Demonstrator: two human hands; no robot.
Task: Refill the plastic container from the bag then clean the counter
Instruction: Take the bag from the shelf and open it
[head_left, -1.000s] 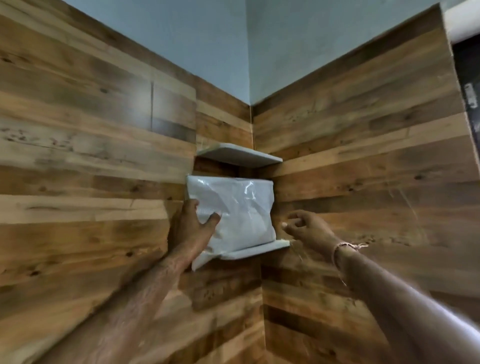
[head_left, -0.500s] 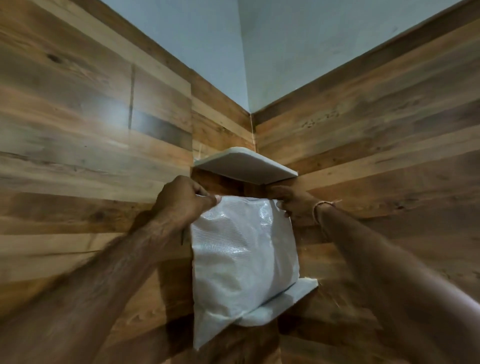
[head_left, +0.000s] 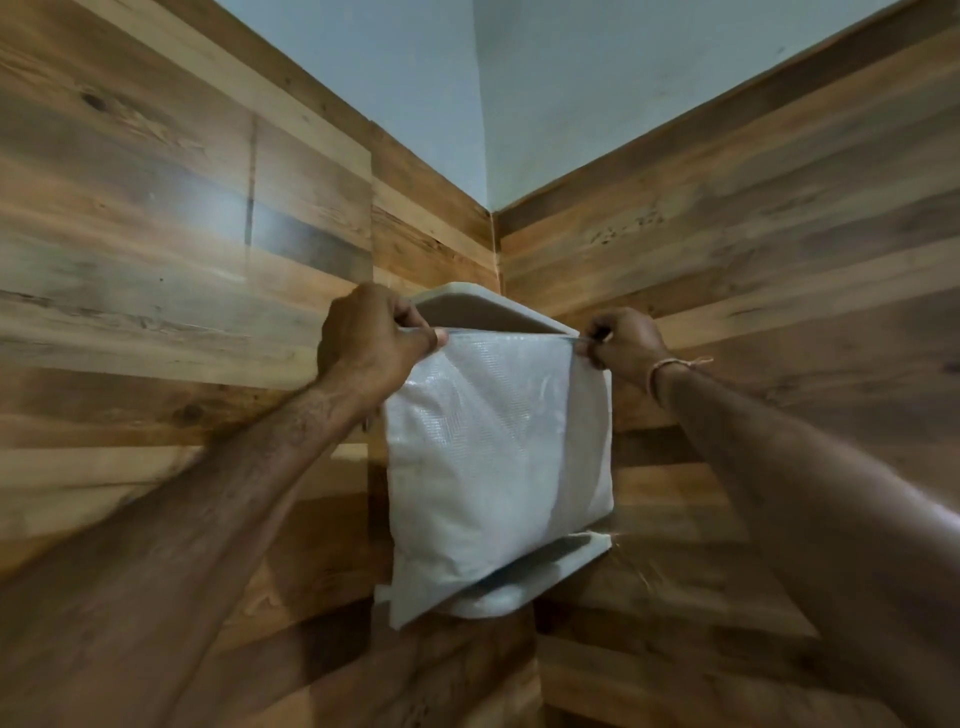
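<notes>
A full white woven bag stands upright in the wall corner, its bottom at the lower corner shelf. My left hand grips the bag's top left corner. My right hand pinches the top right corner, and the top edge is stretched straight between them. The bag's lower left corner hangs past the shelf's front edge. No plastic container or counter is in view.
An upper white corner shelf sits directly above and behind the bag's top edge. Wood-plank walls meet at the corner, with pale blue wall above. A thread bracelet is on my right wrist.
Both hands went from the bag's sides to its top corners and closed on them. The bag has come forward and the view has moved closer and tilted up.
</notes>
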